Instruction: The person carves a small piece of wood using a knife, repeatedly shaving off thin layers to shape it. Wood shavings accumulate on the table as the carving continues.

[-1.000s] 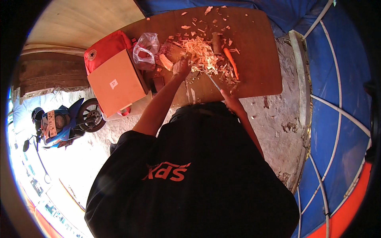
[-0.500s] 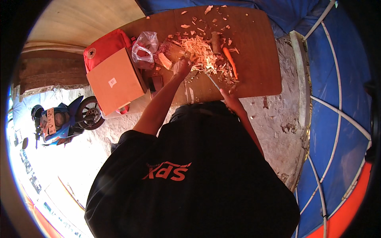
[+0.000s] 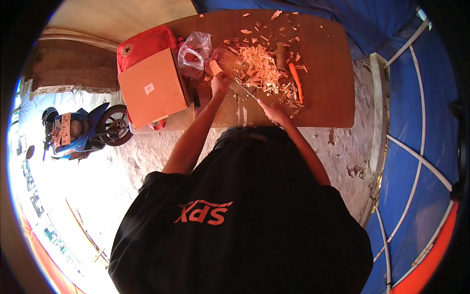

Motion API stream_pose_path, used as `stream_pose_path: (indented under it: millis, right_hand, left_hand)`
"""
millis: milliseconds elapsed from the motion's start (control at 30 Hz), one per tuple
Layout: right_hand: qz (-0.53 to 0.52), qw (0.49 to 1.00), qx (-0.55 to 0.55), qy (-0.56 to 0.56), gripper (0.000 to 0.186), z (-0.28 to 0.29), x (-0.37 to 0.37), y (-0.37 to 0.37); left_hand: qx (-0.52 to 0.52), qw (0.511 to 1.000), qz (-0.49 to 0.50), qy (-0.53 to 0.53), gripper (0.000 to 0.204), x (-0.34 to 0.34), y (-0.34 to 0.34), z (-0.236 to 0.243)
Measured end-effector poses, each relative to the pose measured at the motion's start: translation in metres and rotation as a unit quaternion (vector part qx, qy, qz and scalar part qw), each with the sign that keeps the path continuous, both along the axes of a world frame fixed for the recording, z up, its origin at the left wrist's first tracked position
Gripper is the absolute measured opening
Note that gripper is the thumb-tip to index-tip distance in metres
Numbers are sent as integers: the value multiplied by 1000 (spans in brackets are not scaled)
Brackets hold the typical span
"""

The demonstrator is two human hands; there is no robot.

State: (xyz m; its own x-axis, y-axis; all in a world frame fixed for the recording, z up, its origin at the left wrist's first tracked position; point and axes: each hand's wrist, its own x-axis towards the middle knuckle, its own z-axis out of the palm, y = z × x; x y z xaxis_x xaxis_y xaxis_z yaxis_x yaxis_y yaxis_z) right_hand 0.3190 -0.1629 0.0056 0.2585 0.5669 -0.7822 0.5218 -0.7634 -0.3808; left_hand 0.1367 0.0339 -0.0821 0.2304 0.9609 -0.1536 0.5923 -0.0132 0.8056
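My left hand point(image 3: 220, 84) has its fingers closed on a pale wedge of root vegetable point(image 3: 215, 67) at the near left of a cutting board point(image 3: 229, 59). My right hand point(image 3: 275, 113) grips a long knife point(image 3: 246, 89), its blade angled up and left toward my left hand. A heap of pale chopped strips point(image 3: 257, 63) spreads over the middle of the table. Beside it lie a brown root point(image 3: 281, 58) and a long orange carrot point(image 3: 296, 82). Purple-red scraps behind my left hand are too small to make out.
The wooden table point(image 3: 330, 73) also holds a cardboard box point(image 3: 149, 100), a red bag point(image 3: 142, 44) and a clear plastic bag point(image 3: 193, 49). A motorbike point(image 3: 85, 132) stands at the left. Blue tarpaulin on pale poles point(image 3: 418, 161) lines the right side.
My right hand and knife have moved up and leftward, closer to my left hand. The left hand has dropped slightly relative to the table. The whole view has shifted a little.
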Motion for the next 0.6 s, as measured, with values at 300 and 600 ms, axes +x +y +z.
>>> stream_pose_path:
  millis: [300, 600]
  right_hand:
    - [-48, 998, 37, -35, 97, -6, -4, -9]
    - [-89, 995, 48, -17, 90, -9, -21, -17]
  left_hand:
    - [-359, 911, 101, -176, 17, 20, -17, -17]
    - [-375, 904, 170, -119, 15, 37, -19, -26]
